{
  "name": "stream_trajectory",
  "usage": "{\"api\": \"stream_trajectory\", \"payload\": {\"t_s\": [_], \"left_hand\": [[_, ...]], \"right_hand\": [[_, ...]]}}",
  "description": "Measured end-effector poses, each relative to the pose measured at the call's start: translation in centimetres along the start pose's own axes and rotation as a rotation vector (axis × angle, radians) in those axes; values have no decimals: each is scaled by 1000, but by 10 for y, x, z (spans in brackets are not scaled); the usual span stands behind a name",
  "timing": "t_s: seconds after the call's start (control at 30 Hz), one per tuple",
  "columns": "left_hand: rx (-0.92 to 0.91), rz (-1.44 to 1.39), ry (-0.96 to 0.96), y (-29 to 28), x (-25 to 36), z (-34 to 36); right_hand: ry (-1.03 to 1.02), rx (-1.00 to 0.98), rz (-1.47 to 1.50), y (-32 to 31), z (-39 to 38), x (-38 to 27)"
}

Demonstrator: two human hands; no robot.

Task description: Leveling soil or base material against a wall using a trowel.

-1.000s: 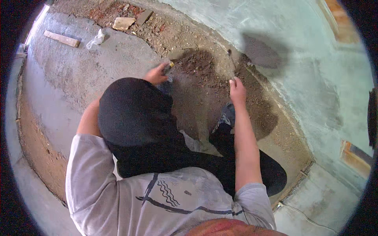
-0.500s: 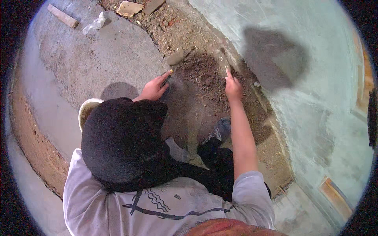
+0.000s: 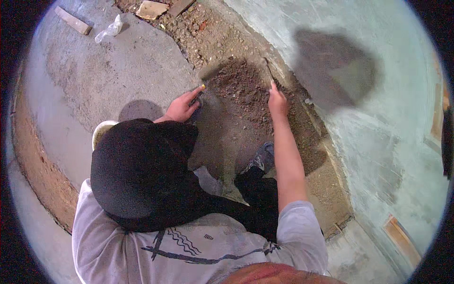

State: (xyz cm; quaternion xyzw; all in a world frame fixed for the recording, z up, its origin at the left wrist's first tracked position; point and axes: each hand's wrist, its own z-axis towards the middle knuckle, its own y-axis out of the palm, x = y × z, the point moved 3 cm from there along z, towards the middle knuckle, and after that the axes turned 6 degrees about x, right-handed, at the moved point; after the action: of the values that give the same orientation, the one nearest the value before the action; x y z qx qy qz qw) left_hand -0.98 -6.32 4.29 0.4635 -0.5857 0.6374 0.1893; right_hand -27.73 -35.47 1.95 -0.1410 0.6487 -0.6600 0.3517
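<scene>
My left hand [image 3: 181,108] is low over the edge of the grey concrete, index finger stretched toward the soil and the other fingers curled. A small yellow spot shows at its fingertip; what the hand grips underneath is hidden. Just beyond that fingertip is a flat grey-brown piece [image 3: 212,71], which I cannot tell from a tool blade. My right hand [image 3: 278,102] is closed round a slim tool [image 3: 268,70] pointing away from me, its far end near the wall. Loose brown soil [image 3: 241,87] with small stones is heaped between both hands.
My bent knee [image 3: 142,175] in black and my shoe [image 3: 266,155] are close by. A pale bucket [image 3: 100,131] is partly behind the knee. A plastered wall [image 3: 378,94] rises on the right. Farther off are a wood strip [image 3: 73,21], clear plastic [image 3: 109,29] and a broken slab [image 3: 152,9].
The view has shifted slightly. Both hands stay nearly in place, and the slim tool in my right hand shows more sharply. My shadow on the wall has spread a little to the right.
</scene>
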Motion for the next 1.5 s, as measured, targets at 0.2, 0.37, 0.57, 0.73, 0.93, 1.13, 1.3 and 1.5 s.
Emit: {"api": "stream_trajectory", "payload": {"t_s": [0.2, 0.37, 0.57, 0.73, 0.93, 1.13, 1.3, 1.5], "left_hand": [[39, -34, 8, 0, -9, -4], [15, -28, -43, -4, -5, -5], [43, -49, 31, -5, -6, -3], [-71, -33, -116, -8, 0, -2], [-15, 27, -45, -11, -1, -5], [-47, -70, -89, -17, 8, -5], [103, -39, 6, -7, -9, -9], [43, -55, -28, -11, -3, -7]], "right_hand": [[-19, 21, -3, -43, 17, -60], [-282, 191, 65, -59, 8, -72], [412, -183, 75, 0, 3, -14], [102, 81, 172, -47, 14, -87], [126, 71, 124, -31, -10, -76], [481, -159, 93, -28, 7, -62], [365, 74, 317, -76, 29, -116], [245, 225, 340, -82, 38, -135]]}}
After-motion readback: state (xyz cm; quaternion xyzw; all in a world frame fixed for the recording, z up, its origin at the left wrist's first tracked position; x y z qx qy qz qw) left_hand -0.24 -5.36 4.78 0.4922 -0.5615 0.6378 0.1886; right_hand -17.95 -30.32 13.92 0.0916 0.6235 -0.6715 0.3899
